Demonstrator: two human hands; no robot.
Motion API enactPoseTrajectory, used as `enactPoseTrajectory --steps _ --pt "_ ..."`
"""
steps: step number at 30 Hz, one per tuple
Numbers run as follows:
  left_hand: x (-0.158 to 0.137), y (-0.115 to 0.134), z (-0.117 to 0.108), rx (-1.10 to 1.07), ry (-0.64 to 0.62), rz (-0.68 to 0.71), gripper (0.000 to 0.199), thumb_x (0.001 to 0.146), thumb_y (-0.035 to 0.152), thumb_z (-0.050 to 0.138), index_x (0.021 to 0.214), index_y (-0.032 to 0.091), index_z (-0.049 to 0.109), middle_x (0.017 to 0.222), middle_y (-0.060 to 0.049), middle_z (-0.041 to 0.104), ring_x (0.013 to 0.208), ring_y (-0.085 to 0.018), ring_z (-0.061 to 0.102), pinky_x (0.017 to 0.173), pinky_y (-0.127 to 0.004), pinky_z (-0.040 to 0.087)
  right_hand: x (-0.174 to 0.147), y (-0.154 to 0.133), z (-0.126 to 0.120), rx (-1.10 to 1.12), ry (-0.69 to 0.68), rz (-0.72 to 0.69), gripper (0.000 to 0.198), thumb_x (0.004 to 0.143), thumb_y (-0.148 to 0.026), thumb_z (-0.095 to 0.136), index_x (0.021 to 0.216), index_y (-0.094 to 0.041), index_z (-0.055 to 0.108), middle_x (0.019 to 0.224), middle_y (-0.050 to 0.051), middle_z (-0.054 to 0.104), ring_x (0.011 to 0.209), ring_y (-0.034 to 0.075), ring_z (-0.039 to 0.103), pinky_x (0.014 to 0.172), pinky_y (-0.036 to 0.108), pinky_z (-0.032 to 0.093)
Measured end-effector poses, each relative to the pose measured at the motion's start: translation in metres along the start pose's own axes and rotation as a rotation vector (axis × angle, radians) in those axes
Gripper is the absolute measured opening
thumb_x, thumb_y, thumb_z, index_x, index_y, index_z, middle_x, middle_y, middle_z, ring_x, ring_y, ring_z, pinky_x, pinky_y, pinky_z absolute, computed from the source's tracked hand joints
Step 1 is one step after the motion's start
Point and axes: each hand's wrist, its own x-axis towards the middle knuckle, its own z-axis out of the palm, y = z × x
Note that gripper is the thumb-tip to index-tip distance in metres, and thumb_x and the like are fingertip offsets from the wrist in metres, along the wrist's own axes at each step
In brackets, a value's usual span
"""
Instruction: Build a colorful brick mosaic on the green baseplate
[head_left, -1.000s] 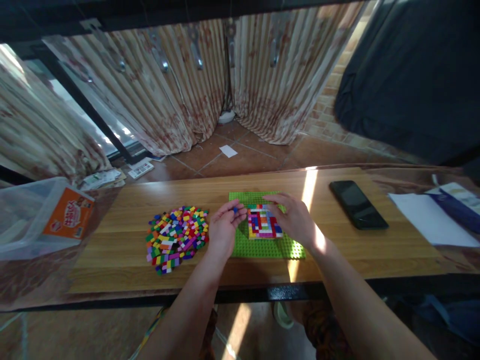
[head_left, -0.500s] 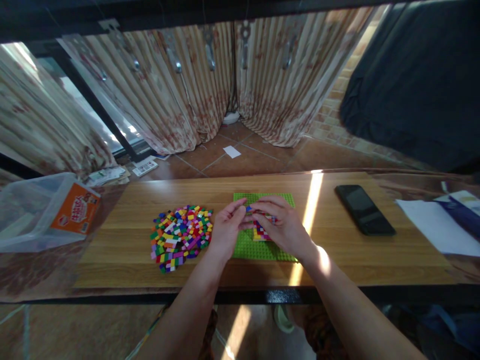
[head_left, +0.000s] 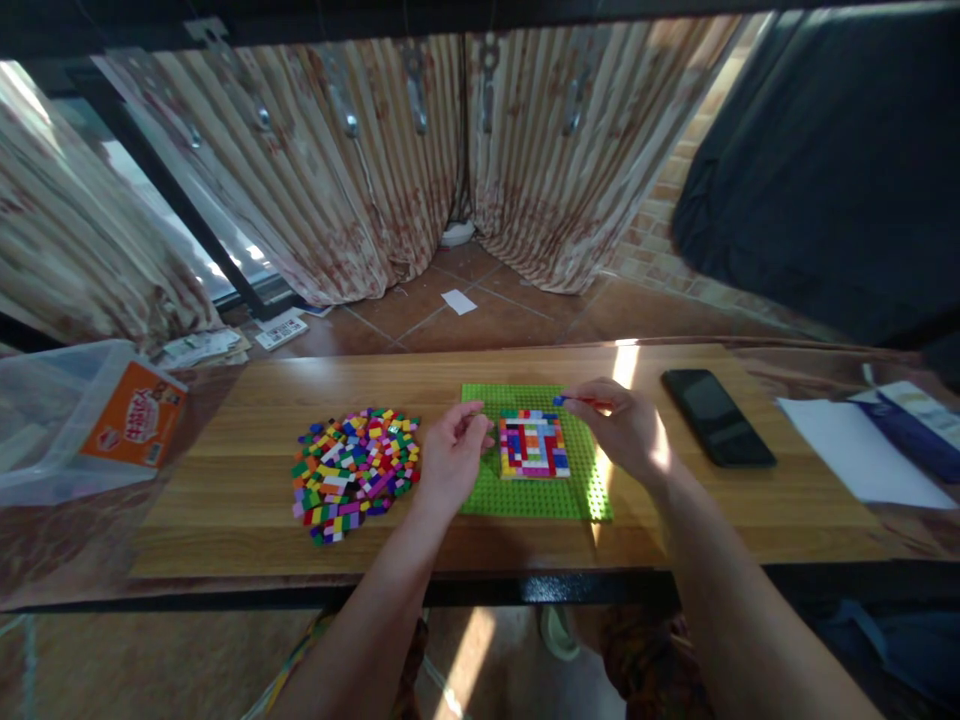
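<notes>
A square multicoloured block of building bricks (head_left: 534,446) sits on a green baseplate (head_left: 540,500). Over the plate's upper right part, my right hand (head_left: 619,425) pinches a small blue brick (head_left: 559,400) between thumb and fingertips. Part of that grip is hidden by the fingers. My left hand (head_left: 456,450) hovers at the plate's left edge, beside the block, its fingers loosely curled and a little apart; no brick shows in it. Left of this hand lies a heap of loose bricks (head_left: 356,470) in many colours.
The wooden table (head_left: 232,480) carries everything worked on. A black phone (head_left: 716,418) lies to the right, with white paper (head_left: 855,450) beyond it. At the far left stands a clear plastic box (head_left: 52,420) with an orange label. A sunlight strip crosses the plate's right side.
My hands have moved apart from over the block. The right one went right and slightly up with the blue brick, uncovering the block; the left stayed near the plate's left edge.
</notes>
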Motion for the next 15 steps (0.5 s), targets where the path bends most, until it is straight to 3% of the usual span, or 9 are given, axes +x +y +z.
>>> enactPoseTrajectory --steps 7,15 --pt "0.004 -0.019 -0.001 0.216 -0.063 0.044 0.025 0.082 0.023 0.066 0.105 0.015 0.072 0.088 -0.007 0.074 0.071 -0.015 0.067 0.068 -0.026 0.053 -0.002 -0.002 0.006 -0.203 -0.108 -0.035 0.019 0.085 -0.030 0.061 0.086 -0.024 0.079 0.088 0.003 0.076 0.083 0.021 0.070 0.078 0.036 0.054" --pt "0.000 -0.008 0.000 0.484 -0.153 0.075 0.026 0.086 0.021 0.060 0.108 0.013 0.071 0.102 -0.009 0.077 0.083 -0.018 0.070 0.081 -0.031 0.055 0.001 -0.007 0.007 -0.284 -0.142 0.011 0.017 0.084 -0.022 0.063 0.088 -0.023 0.080 0.088 0.003 0.076 0.082 0.020 0.070 0.080 0.034 0.054"
